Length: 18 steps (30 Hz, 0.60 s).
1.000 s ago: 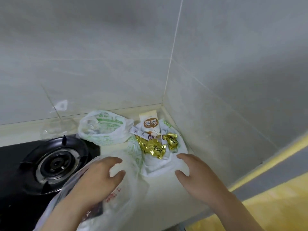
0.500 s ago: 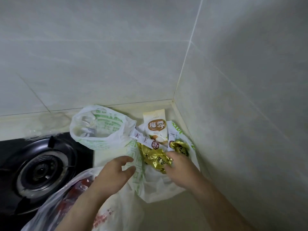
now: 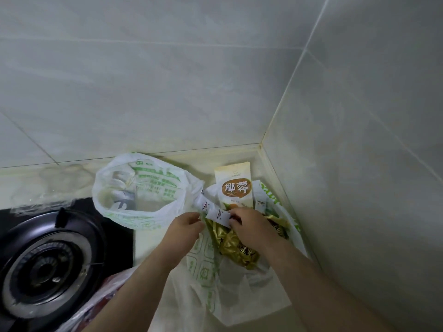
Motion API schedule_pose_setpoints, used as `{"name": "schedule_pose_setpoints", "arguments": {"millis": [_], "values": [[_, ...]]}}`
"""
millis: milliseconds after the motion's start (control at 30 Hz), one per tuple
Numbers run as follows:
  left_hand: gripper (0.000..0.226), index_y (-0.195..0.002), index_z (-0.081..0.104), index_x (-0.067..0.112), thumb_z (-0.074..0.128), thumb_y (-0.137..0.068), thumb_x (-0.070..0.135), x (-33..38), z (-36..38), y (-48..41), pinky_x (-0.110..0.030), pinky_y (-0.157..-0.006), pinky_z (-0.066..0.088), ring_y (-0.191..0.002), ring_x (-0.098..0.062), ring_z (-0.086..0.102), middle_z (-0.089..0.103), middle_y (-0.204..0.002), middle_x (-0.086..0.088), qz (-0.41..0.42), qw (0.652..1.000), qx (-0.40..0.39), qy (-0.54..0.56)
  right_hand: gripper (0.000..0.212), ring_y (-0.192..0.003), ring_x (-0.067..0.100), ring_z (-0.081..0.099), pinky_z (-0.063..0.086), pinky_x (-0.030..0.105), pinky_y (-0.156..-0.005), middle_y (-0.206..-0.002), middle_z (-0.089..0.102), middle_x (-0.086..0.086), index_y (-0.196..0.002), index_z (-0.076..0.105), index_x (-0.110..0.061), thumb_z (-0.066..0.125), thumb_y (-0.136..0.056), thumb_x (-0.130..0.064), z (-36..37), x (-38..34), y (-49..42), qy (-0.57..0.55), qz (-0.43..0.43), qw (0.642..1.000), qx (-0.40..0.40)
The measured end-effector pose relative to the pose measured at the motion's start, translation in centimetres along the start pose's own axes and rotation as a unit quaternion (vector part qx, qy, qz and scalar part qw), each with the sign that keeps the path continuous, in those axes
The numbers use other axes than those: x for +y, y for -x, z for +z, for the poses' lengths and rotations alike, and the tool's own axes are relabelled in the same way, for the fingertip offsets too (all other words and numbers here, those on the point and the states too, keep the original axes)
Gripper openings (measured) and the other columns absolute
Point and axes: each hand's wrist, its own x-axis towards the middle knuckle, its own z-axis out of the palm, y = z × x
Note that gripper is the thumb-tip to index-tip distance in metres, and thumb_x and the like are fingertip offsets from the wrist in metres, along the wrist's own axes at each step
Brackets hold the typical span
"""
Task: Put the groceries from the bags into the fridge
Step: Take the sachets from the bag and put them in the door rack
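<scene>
Right hand (image 3: pixel 254 230): palm down, thumb and forefinger pinched on the near end of a white strip of sachets (image 3: pixel 213 210). Left hand (image 3: pixel 185 226): just beside it, fingers curled, tips meeting at the strip where it crosses a bag rim. Whether it grips strip or bag plastic, cannot tell. Hands close together, not touching.

Under the right hand: crumpled gold packets (image 3: pixel 231 245), partly covered by palm and wrist. Just behind them: cream pouch (image 3: pixel 236 188) with a brown label, top end pointing at the back wall. Strip, packets and pouch all lie on a flat bag (image 3: pixel 206 269), white with green print, spread at the counter's back right corner against the right wall.

To the left, touching it: open bag (image 3: pixel 139 188) of the same print, mouth wide, contents unclear. Near edge, left: clear bag (image 3: pixel 105 291), something red inside. Counter (image 3: pixel 148 243) pale; black gas burner (image 3: pixel 45 267) on its left side.
</scene>
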Motion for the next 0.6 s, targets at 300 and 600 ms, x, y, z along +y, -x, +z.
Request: {"name": "schedule_pose_setpoints", "arguments": {"millis": [300,600], "values": [[0.028,-0.086,0.065,0.009,0.044,-0.09,-0.009,0.9,1.6,-1.9,-0.034,-0.082,0.049,-0.082,-0.024,0.058,0.061,-0.083,-0.014,-0.055,0.983,-0.007,0.177,0.019,-0.093,0.02,0.057,0.052,0.04,-0.082,-0.102,0.059,0.002,-0.104,0.063,-0.016,0.063,-0.088,-0.027,1.2,-0.1,-2.3,-0.017,0.017,1.0,-0.012],[0.036,-0.094,0.068,0.006,0.038,-0.087,-0.013,0.5,2.5,-3.1,-0.03,-0.069,0.049,-0.074,-0.021,0.061,0.068,-0.079,-0.009,-0.079,0.97,0.016,0.23,0.025,-0.098,0.009,0.056,0.046,0.022,-0.076,-0.103,0.057,-0.016,-0.114,0.066,-0.018,0.065,-0.09,-0.021,1.2,1.3,-1.7,-0.173,0.056,0.983,-0.037]]}}
